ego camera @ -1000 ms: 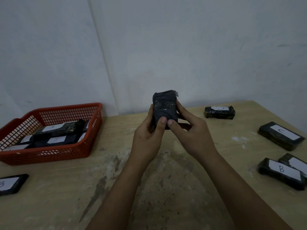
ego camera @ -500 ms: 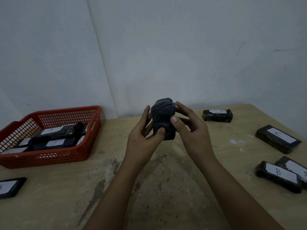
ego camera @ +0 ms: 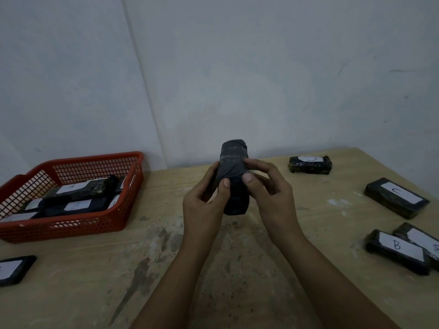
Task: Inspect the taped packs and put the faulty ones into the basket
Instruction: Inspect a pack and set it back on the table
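Note:
Both my hands hold one dark taped pack [ego camera: 234, 162] upright above the middle of the table. My left hand [ego camera: 204, 203] grips its left side, thumb across the front. From the right, my right hand [ego camera: 270, 193] pinches it with thumb and fingertips. The pack's label side is hidden from me. A red mesh basket [ego camera: 118, 217] stands at the left with several labelled packs [ego camera: 80, 188] inside.
On the wooden table [ego camera: 237, 269] lie other black packs with white labels: one at the back [ego camera: 310, 164], one marked C [ego camera: 396, 197], one marked B [ego camera: 398, 250] overlapping another [ego camera: 422, 241] at the right edge, and one at the far left [ego camera: 14, 269].
The pack has been turned in my hands and now stands more upright, with more of its length showing. Both hands shifted their hold slightly.

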A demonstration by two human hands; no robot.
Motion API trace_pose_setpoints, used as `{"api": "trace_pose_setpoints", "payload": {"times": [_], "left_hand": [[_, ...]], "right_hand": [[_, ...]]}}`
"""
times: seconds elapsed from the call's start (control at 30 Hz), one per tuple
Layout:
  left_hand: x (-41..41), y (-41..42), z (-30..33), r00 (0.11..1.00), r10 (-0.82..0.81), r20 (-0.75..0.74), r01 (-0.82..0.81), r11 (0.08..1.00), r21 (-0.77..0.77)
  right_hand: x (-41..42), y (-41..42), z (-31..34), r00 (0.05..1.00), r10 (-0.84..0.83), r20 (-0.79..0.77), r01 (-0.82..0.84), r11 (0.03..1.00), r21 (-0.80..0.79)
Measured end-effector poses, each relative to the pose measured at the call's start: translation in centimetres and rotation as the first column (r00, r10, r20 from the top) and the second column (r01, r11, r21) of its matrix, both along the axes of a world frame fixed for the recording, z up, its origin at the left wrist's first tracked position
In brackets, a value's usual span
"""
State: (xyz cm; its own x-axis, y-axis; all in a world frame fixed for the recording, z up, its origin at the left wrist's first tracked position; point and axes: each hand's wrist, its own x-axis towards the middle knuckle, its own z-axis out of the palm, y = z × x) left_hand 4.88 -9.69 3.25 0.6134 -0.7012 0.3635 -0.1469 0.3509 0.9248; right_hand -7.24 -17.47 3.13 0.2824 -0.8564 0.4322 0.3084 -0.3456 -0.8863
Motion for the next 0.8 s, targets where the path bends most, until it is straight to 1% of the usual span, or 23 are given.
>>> {"api": "trace_pose_setpoints", "payload": {"times": [0.1, 0.17, 0.23, 0.3, 0.37, 0.43, 0.5, 0.53, 0.6, 0.63, 0.7, 0.73, 0.8], "left_hand": [[-0.1, 0.2, -0.3, 0.999, -0.037, 0.024, 0.037, 0.999, -0.008], [-0.2, 0.0, -0.7, 0.998, -0.05, 0.035, 0.05, 0.999, 0.016], [-0.1, -0.2, -0.9, 0.997, -0.066, 0.05, 0.062, 0.995, 0.074], [0.0, -0.3, -1.0, 0.992, -0.104, 0.067, 0.097, 0.99, 0.107], [0.0, -0.3, -1.0, 0.991, -0.109, 0.072, 0.102, 0.99, 0.102], [-0.1, -0.3, -1.1, 0.995, -0.064, 0.082, 0.057, 0.995, 0.084], [0.0, -0.6, -1.4, 0.996, -0.017, 0.093, 0.012, 0.998, 0.055], [0.0, -0.6, -1.5, 0.994, -0.004, 0.11, -0.001, 0.999, 0.047], [0.1, -0.8, -1.7, 0.99, -0.011, 0.143, 0.003, 0.998, 0.056], [0.1, -0.8, -1.9, 0.989, -0.031, 0.146, 0.022, 0.998, 0.065], [0.1, -0.8, -2.0, 0.989, -0.068, 0.128, 0.056, 0.994, 0.096], [0.2, -0.8, -2.0, 0.991, -0.095, 0.091, 0.084, 0.99, 0.113], [0.4, -0.8, -1.8, 0.99, -0.14, -0.032, 0.143, 0.983, 0.119]], "right_hand": [[0.0, -0.3, 0.1, 0.997, 0.009, 0.075, -0.014, 0.998, 0.062], [-0.1, -0.1, 0.0, 0.998, 0.021, 0.061, -0.023, 0.999, 0.035], [-0.1, 0.2, -0.4, 0.999, 0.03, 0.041, -0.03, 1.0, -0.006], [-0.2, 0.2, -0.6, 0.998, 0.046, 0.047, -0.045, 0.999, -0.019], [-0.4, 0.1, -0.4, 0.996, 0.068, 0.057, -0.067, 0.998, -0.018], [-0.4, 0.2, -0.2, 0.998, 0.059, 0.005, -0.059, 0.998, -0.012], [-0.2, 0.2, -0.3, 0.994, 0.031, -0.108, -0.026, 0.998, 0.049], [-0.1, 0.2, -0.4, 0.988, 0.054, -0.148, -0.04, 0.995, 0.093], [0.1, 0.1, -0.8, 0.979, 0.143, -0.147, -0.115, 0.977, 0.181], [0.0, 0.0, -0.9, 0.977, 0.164, -0.135, -0.137, 0.972, 0.189], [-0.3, -0.2, -0.8, 0.981, 0.152, -0.123, -0.13, 0.976, 0.173], [-0.5, -0.2, -0.6, 0.983, 0.147, -0.11, -0.127, 0.976, 0.177], [-0.6, -0.3, -0.7, 0.983, 0.152, -0.101, -0.132, 0.975, 0.181]]}}
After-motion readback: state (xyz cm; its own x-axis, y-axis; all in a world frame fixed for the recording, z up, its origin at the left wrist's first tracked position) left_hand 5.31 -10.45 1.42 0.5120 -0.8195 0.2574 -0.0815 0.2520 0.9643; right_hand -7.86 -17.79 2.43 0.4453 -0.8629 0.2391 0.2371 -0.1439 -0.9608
